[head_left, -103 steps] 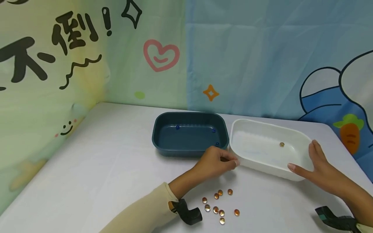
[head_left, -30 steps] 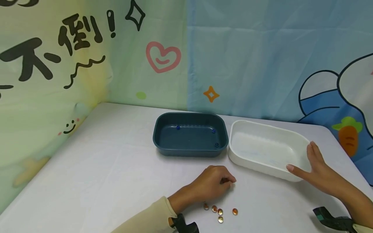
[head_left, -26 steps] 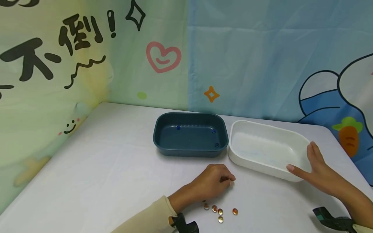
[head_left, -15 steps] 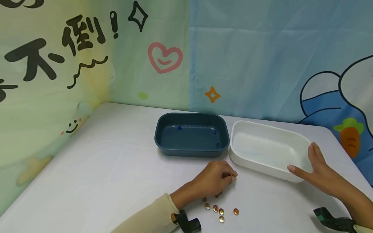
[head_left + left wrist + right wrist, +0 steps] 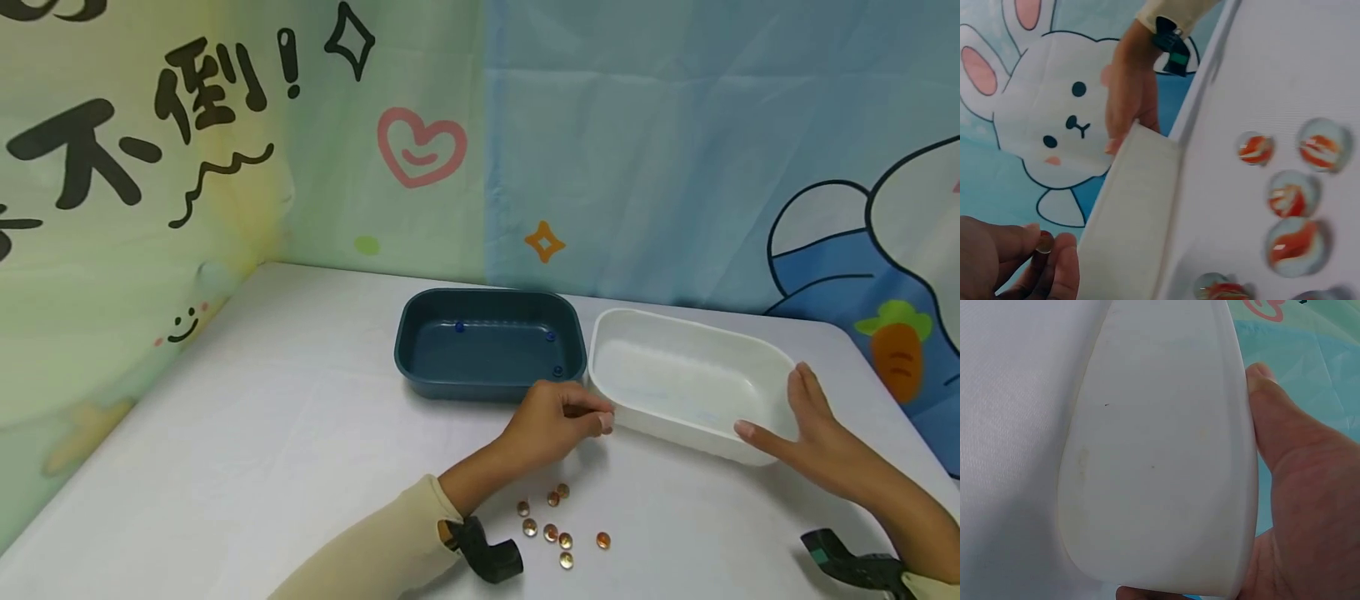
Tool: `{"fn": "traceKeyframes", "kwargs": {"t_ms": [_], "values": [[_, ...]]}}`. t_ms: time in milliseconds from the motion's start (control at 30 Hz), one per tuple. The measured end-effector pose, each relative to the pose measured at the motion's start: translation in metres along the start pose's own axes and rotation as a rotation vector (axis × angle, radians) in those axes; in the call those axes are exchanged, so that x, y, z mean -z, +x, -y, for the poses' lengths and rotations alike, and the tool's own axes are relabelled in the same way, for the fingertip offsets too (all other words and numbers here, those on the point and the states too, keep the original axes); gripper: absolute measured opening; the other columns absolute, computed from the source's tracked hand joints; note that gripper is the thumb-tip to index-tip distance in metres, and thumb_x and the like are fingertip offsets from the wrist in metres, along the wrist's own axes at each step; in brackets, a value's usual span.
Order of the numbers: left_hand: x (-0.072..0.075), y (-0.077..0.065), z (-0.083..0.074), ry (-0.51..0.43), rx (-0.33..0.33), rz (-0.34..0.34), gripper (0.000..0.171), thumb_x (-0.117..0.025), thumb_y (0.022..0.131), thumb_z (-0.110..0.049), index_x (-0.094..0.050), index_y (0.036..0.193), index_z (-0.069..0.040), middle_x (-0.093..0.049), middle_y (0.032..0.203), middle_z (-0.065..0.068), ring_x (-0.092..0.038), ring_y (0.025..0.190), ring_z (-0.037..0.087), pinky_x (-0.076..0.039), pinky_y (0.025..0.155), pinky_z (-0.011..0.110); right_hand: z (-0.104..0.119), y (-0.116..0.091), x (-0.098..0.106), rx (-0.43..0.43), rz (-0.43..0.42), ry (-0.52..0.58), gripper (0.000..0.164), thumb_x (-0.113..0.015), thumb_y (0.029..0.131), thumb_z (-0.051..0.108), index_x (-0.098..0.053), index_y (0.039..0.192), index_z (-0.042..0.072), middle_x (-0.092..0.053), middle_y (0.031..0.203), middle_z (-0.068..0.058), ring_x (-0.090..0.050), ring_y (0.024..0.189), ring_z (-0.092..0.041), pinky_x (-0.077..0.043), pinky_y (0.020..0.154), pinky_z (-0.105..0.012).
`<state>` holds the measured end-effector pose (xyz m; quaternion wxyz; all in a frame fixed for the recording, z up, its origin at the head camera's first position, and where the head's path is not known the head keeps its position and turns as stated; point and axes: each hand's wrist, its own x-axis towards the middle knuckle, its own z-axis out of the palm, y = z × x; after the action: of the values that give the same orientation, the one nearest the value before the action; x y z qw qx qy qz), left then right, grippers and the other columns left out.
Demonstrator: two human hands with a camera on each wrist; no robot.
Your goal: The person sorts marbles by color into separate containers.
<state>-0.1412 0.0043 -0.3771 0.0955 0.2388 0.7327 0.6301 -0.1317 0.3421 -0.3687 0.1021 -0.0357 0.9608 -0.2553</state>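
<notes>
My left hand (image 5: 551,425) pinches a small glass marble (image 5: 1044,244) between thumb and fingertips, in front of the white tray's near left corner. My right hand (image 5: 832,442) holds the right end of the white tray (image 5: 675,421), thumb on the near rim and fingers round the far side. That end also fills the right wrist view, with the hand (image 5: 1310,487) along its rim. Several clear marbles with orange swirls (image 5: 551,532) lie loose on the table nearer me, and show large in the left wrist view.
Left of the white tray stands a dark blue tray (image 5: 491,392) with 3 small blue beads (image 5: 459,327) in it. A white cloth covers the table (image 5: 247,433). Printed curtains (image 5: 637,167) hang behind the table and along its left side.
My left hand has picked up a marble from the table and risen from there to the white tray's near wall. A marble seen earlier in that tray no longer shows. My right hand stays put.
</notes>
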Motion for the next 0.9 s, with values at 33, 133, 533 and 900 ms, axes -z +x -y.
{"fn": "traceKeyframes", "kwargs": {"t_ms": [33, 133, 533, 900], "values": [[0.001, 0.002, -0.002, -0.01, 0.002, -0.016, 0.015, -0.067, 0.091, -0.001, -0.073, 0.104, 0.003, -0.069, 0.09, -0.002, -0.066, 0.08, 0.002, -0.053, 0.073, 0.02, 0.002, 0.0, 0.0, 0.0, 0.0, 0.0, 0.112, -0.053, 0.094, 0.053, 0.032, 0.141, -0.003, 0.043, 0.144, -0.022, 0.013, 0.128, -0.065, -0.021, 0.08, -0.079], [0.003, 0.007, -0.006, -0.042, 0.02, -0.042, 0.016, -0.068, 0.09, -0.001, -0.073, 0.104, 0.003, -0.07, 0.09, -0.001, -0.067, 0.08, 0.003, -0.053, 0.074, 0.02, 0.004, 0.001, -0.001, -0.001, 0.004, 0.006, 0.112, -0.053, 0.094, 0.053, 0.033, 0.141, -0.002, 0.043, 0.144, -0.022, 0.013, 0.128, -0.065, -0.021, 0.08, -0.079], [-0.004, 0.028, -0.014, -0.159, 0.068, -0.122, 0.014, -0.069, 0.09, -0.004, -0.074, 0.102, 0.002, -0.073, 0.082, 0.003, -0.068, 0.076, 0.007, -0.053, 0.073, 0.021, -0.004, 0.002, 0.0, -0.015, 0.012, -0.009, 0.113, -0.052, 0.093, 0.056, 0.034, 0.139, -0.002, 0.045, 0.143, -0.022, 0.017, 0.128, -0.063, -0.023, 0.078, -0.079], [-0.006, 0.05, -0.017, -0.228, 0.136, -0.174, 0.011, -0.066, 0.091, 0.002, -0.073, 0.099, 0.006, -0.072, 0.082, 0.009, -0.07, 0.077, 0.014, -0.055, 0.072, 0.023, -0.006, 0.001, 0.0, -0.014, 0.006, 0.002, 0.114, -0.054, 0.093, 0.054, 0.033, 0.14, -0.001, 0.043, 0.144, -0.021, 0.015, 0.128, -0.064, -0.021, 0.079, -0.079]]}}
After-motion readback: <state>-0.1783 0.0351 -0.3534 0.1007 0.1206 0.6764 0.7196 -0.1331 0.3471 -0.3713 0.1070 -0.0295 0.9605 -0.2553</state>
